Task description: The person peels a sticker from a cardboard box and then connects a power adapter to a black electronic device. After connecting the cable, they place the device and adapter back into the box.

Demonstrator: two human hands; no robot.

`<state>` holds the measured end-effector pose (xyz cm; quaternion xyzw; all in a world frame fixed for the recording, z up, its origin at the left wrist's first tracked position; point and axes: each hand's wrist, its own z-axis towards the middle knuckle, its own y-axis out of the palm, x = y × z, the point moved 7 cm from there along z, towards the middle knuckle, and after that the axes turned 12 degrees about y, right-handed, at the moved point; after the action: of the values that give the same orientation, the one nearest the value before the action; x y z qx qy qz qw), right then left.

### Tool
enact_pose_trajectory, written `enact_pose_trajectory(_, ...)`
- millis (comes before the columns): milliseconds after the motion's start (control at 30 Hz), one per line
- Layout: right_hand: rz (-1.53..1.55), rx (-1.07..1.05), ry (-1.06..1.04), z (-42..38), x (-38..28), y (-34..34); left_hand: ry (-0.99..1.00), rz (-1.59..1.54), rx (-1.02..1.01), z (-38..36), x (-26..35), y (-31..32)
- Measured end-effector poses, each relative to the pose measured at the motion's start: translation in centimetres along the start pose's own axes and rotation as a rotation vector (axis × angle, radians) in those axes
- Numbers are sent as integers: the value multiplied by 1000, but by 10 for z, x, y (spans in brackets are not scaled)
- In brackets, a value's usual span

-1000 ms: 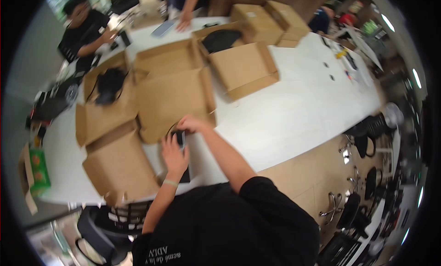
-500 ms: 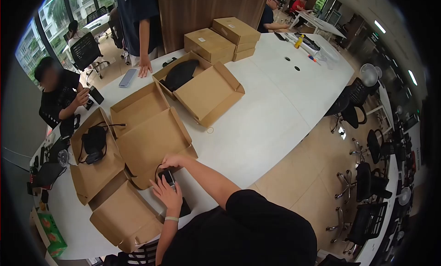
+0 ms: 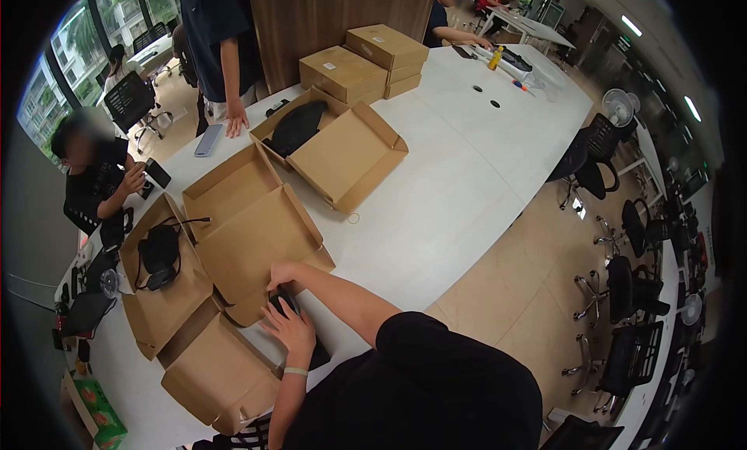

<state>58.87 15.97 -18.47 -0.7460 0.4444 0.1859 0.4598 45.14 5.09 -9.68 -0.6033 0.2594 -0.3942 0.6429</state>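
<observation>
The left hand (image 3: 289, 330) covers much of the black device (image 3: 285, 301); whatever lies in the right hand's (image 3: 282, 274) fingers, just beyond, is too small to tell. Below the left wrist, a dark flat object (image 3: 319, 355) is partly hidden. Nearer the wearer, the bottom edge cuts off a chair (image 3: 254, 436). Far beyond both hands, a carton label (image 3: 330, 66) is unreadably small.

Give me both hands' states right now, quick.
Left hand: fingers spread at a small black object; grip unclear.
Right hand: fingers bent; can't tell what, if anything, it holds.
</observation>
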Motion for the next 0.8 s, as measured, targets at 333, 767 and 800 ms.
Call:
enact_pose_trajectory(333,393,110,61,-13,6,8,23,-70,14,-3,-3,4)
enact_pose_trajectory(767,290,259,-9,-41,-11,-8,49,-94,85,-5,-5,3)
enact_pose_trajectory(800,288,255,-12,-36,-8,-5,44,-93,86,-5,-5,3)
